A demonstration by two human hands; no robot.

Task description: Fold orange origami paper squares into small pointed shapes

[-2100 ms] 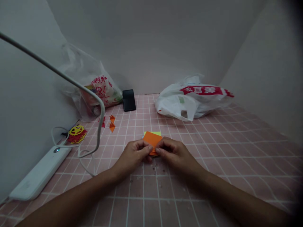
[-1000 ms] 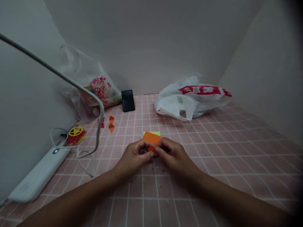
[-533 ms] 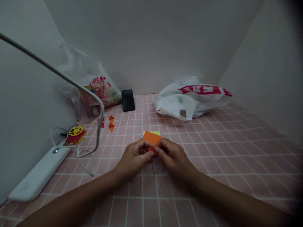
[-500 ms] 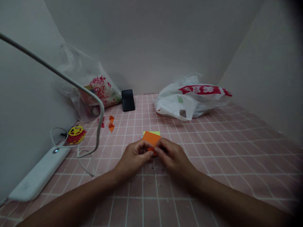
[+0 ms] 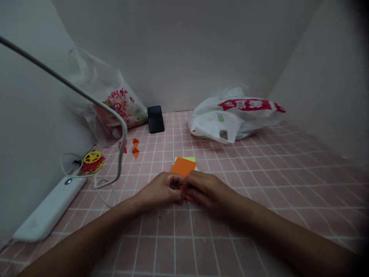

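Observation:
Between my two hands is a small folded piece of orange paper (image 5: 189,197), mostly covered by fingers. My left hand (image 5: 165,188) pinches it from the left, thumb and forefinger forming a ring. My right hand (image 5: 207,188) grips it from the right, fingers bent over it. Just beyond the fingertips lies an orange paper square (image 5: 183,166) on top of a small paper stack, with a yellow-green sheet (image 5: 188,159) showing at the back. Two folded orange paper figures (image 5: 135,152) lie farther off to the left, near a red piece (image 5: 123,146).
A white power strip (image 5: 50,209) and looped cable (image 5: 122,142) occupy the left side, by red and yellow cutouts (image 5: 92,161). Behind are a clear plastic bag (image 5: 115,104), a black phone (image 5: 156,119) and a white plastic bag (image 5: 236,117). Walls enclose the pink tiled surface (image 5: 161,254).
Both hands have come slightly nearer to me with the small folded paper, uncovering more of the orange square. My right fingers now bend over the paper. The view has tilted a little.

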